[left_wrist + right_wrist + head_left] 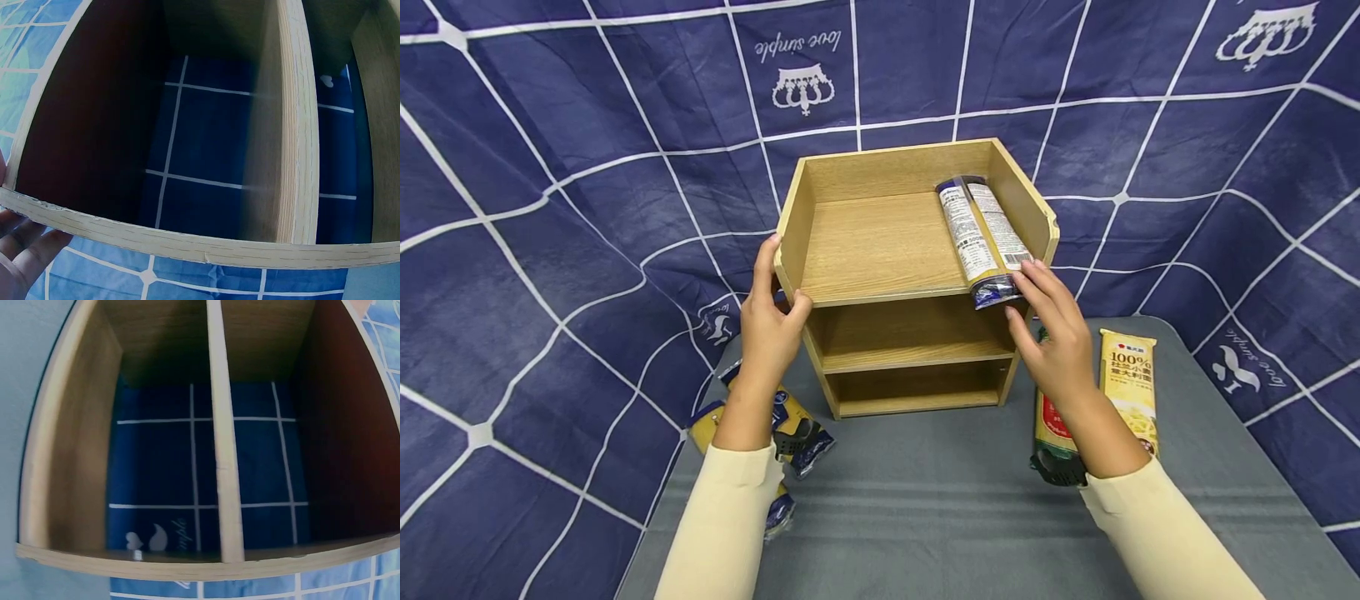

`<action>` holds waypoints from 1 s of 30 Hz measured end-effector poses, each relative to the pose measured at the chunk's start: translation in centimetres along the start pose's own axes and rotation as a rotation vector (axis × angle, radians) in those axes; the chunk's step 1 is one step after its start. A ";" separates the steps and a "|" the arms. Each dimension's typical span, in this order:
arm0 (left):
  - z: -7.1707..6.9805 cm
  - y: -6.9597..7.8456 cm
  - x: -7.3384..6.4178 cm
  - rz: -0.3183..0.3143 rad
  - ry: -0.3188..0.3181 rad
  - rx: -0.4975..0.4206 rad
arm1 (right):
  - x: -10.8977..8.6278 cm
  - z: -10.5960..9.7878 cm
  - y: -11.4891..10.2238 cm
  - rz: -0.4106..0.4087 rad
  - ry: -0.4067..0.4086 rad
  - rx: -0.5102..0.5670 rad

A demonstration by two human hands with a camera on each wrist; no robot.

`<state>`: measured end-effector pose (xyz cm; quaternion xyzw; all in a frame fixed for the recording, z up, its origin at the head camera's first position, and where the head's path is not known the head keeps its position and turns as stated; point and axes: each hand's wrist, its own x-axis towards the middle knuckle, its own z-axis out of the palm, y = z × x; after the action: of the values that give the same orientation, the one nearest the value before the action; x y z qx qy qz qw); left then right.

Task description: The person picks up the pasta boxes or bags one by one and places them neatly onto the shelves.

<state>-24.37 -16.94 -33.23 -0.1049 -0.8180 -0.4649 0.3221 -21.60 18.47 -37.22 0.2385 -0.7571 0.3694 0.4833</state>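
Left hand (pixel 767 327) wrapped round the shelf unit's (pixel 887 295) side, right hand's (pixel 1060 337) loose fingers just rested on the pasta pack (pixel 972 233); seemingly being stowed, gentle inward nudge probably needed.

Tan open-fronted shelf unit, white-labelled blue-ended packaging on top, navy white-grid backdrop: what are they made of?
Tan open-fronted shelf unit: likely wood or laminated board, satin; wood-grain streaks on panels and edges.
White-labelled, blue-ended packaging: probably thin plastic film, glossy; highlights on its crinkled end.
Navy backdrop with white grid lines: seems fabric, mostly matte; soft folds bend the lines. Fibre unclear.
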 end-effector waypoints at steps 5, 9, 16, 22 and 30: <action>0.0 0.0 0.0 0.006 0.001 0.000 | -1.5 -0.3 0.1 0.054 0.055 0.026; 0.1 -0.1 0.0 0.005 0.005 -0.008 | -2.6 -0.4 0.2 0.112 0.064 0.054; 0.1 0.1 0.0 0.002 -0.001 -0.015 | -4.5 -0.9 0.6 0.194 0.070 0.068; -0.1 0.1 -0.1 0.000 -0.003 -0.006 | -6.8 -1.4 1.1 0.364 0.033 0.079; -0.1 0.1 -0.1 -0.009 -0.005 0.013 | -9.3 -2.6 1.6 0.558 -0.055 0.037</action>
<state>-24.25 -16.95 -33.20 -0.1005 -0.8223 -0.4608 0.3185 -17.39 21.56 -45.52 0.0393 -0.7994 0.4953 0.3377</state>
